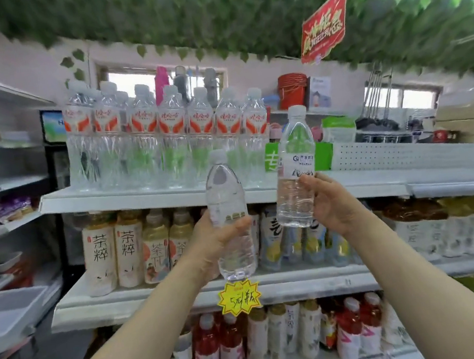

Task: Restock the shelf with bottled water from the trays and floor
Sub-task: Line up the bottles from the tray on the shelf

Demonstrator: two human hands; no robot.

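In the head view, we are holding one water bottle in each hand in front of the top shelf (132,196). Our left hand (216,240) is wrapping its fingers round the lower half of the left bottle (227,198), with the thumb lying across the front. This bottle is standing upright in the air, its white cap reaching about level with the top shelf and its body hanging below the shelf's front edge.

Our right hand (330,203) is gripping the right bottle (294,155) by its lower part, thumb in front and fingers curling behind. That bottle is tilting a little. Its label and cap are rising above the top shelf's edge, and its base is sitting below it.

On the top shelf, red-label bottles (172,133) are standing in rows along its left part. A white perforated panel (388,151) is backing its right part. Tea bottles (111,251) are lining the tier below the top shelf, and a yellow price tag (239,297) is hanging on that tier's edge. Above the top shelf, a red sign (323,27) is hanging among green leaves (212,15).
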